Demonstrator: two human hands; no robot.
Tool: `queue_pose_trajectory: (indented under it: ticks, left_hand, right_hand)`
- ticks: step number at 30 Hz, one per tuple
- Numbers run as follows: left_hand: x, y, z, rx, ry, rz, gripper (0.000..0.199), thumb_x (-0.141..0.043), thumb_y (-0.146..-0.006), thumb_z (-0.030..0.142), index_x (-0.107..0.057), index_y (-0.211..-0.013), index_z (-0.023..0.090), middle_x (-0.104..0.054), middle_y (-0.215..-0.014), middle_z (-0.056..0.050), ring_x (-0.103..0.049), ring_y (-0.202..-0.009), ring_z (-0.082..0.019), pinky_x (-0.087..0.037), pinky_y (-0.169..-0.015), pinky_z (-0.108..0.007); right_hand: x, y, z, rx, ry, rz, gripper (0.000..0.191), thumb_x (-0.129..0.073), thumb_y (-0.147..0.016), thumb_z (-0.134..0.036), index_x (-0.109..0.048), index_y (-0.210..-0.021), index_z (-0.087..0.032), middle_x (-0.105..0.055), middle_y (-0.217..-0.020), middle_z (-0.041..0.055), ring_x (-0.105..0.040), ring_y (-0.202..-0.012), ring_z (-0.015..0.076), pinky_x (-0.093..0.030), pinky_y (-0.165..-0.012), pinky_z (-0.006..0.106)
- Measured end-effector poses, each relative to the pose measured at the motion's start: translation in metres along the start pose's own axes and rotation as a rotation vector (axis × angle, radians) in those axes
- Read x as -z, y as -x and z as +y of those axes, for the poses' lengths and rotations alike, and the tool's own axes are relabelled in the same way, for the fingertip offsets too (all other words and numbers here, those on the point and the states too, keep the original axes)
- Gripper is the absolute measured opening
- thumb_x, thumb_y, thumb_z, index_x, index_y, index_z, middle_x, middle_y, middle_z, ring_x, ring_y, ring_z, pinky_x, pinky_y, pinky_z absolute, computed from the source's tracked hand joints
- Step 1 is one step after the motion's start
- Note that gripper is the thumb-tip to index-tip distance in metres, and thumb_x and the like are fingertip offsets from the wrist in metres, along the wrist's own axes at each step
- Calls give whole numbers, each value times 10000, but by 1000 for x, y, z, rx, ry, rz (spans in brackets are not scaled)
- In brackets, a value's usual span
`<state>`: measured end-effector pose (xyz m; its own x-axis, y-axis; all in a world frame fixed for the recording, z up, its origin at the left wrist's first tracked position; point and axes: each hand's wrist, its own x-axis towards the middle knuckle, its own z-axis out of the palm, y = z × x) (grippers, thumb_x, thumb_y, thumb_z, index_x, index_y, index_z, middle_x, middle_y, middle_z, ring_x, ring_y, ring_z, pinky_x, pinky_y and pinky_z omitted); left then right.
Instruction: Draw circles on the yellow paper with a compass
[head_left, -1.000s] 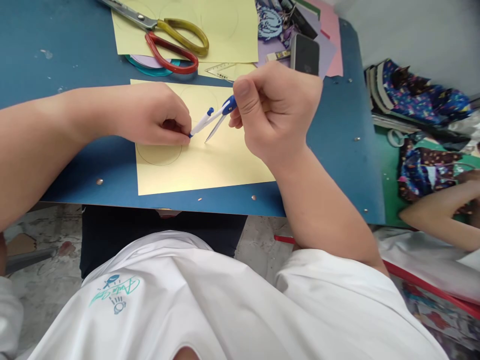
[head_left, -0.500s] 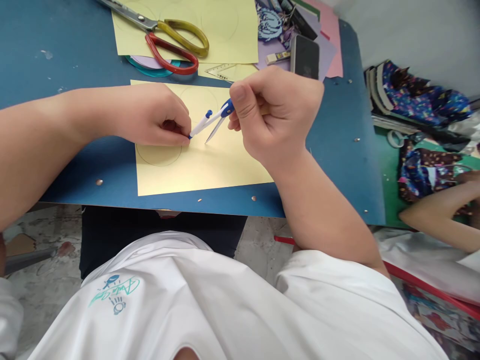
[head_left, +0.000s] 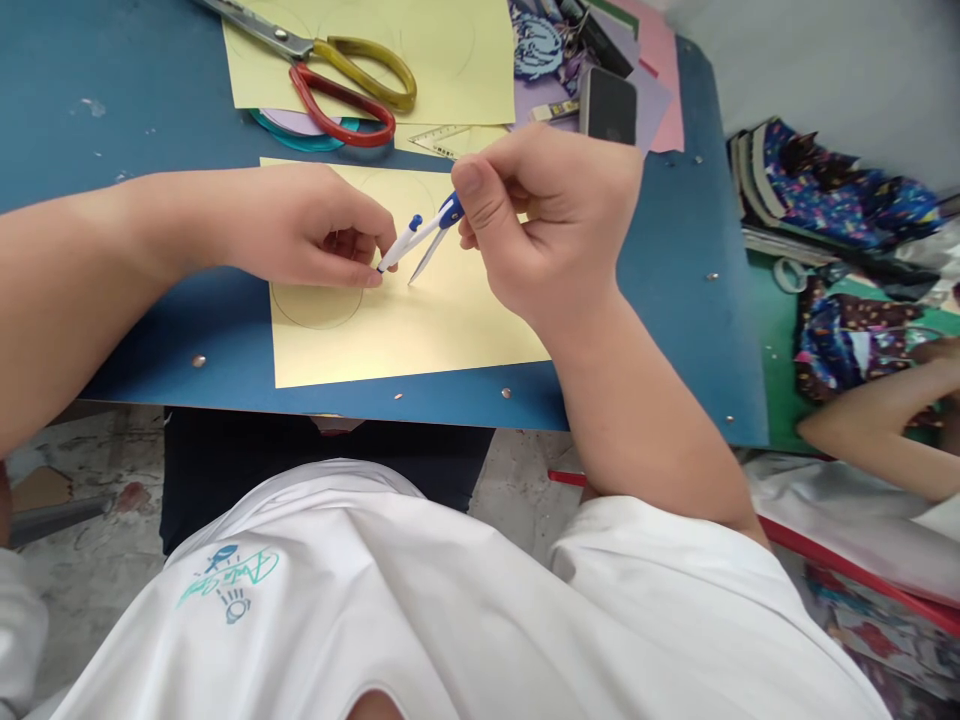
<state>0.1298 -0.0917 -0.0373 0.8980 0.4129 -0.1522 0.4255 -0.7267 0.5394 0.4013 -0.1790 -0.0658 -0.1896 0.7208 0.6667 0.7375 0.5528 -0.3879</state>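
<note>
A blue and white compass [head_left: 436, 226] is tilted over a yellow sheet [head_left: 420, 335] on the blue table. My right hand [head_left: 551, 220] grips its blue top between thumb and fingers. At the lower end of the white leg, my left hand [head_left: 322, 228] has its thumb and fingertips on the tip. The metal point reaches down near the paper's middle. A drawn circle shows on the sheet's left part, partly under my left hand, and a fainter one near the top edge.
Scissors [head_left: 352, 80] with red and yellow handles lie on another yellow sheet [head_left: 480, 80]. Beyond my right hand are a clear set square [head_left: 439, 138], an eraser [head_left: 555, 110] and a dark phone [head_left: 609, 108]. Another person's arm [head_left: 877, 420] is at the right.
My left fingers have loosened and spread slightly around the compass tip. My right hand has shifted slightly left and up with the compass.
</note>
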Motion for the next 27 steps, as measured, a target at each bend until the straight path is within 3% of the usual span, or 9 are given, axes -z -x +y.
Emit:
queue_pose_trajectory:
  ticks: [4, 8, 10, 15, 19, 22, 27]
  left_hand:
    - [-1, 0, -6, 10, 10, -17, 435, -652, -1093, 621, -797, -1014, 219, -714, -850, -30, -573, -741, -162, -401, -764, -357]
    - [-1, 0, -10, 42, -28, -7, 479, -635, -1102, 633, -840, -1053, 203, -708, -848, -27, -555, -751, -153, -390, -786, -355]
    - [-1, 0, -8, 43, -23, -10, 465, -642, -1094, 618, -857, -1085, 206, -739, -876, -29, -585, -762, -157, -402, -783, -353]
    - [5, 4, -2, 64, -4, -54, 380, -701, -1042, 547, -863, -1106, 209, -818, -953, -46, -662, -822, -176, -452, -796, -334]
    - [11, 7, -4, 81, -5, -34, 408, -725, -990, 516, -871, -1244, 233, -886, -1087, -63, -739, -919, -206, -525, -831, -330]
    - [16, 8, -7, 117, -46, 38, 435, -679, -984, 519, -880, -1239, 230, -858, -998, -58, -709, -849, -208, -509, -785, -344]
    - [22, 11, -14, 113, -77, 97, 316, -669, -1005, 524, -846, -1121, 290, -794, -892, -16, -600, -796, -193, -472, -761, -340]
  right_hand:
    - [5, -3, -2, 18, -4, -23, 669, -401, -1263, -818, -712, -928, -329, -745, -815, 66, -707, -788, 283, -601, -837, 480]
    - [4, -6, -1, -38, -96, -49, 420, -629, -1233, -714, -760, -1078, -346, -854, -1041, 69, -778, -945, 271, -658, -852, 428]
    - [5, -9, 0, -44, -167, -57, 313, -704, -1209, -644, -754, -1120, -348, -859, -1055, 48, -791, -928, 250, -672, -835, 406]
    - [26, -32, 1, 178, -228, -221, 65, -741, -1136, -373, -757, -1078, -346, -859, -1003, -16, -812, -848, 228, -661, -821, 400]
    - [44, -60, -8, 350, -134, -424, 182, -747, -1068, -153, -773, -1052, -332, -887, -1036, -24, -838, -945, 219, -652, -867, 368]
    - [45, -77, -22, 398, -73, -557, 249, -705, -1052, -86, -785, -1037, -321, -894, -1054, -17, -820, -961, 225, -642, -895, 383]
    - [34, -88, -38, 433, 43, -585, 224, -693, -1056, -134, -772, -941, -310, -849, -975, 44, -755, -865, 273, -549, -776, 468]
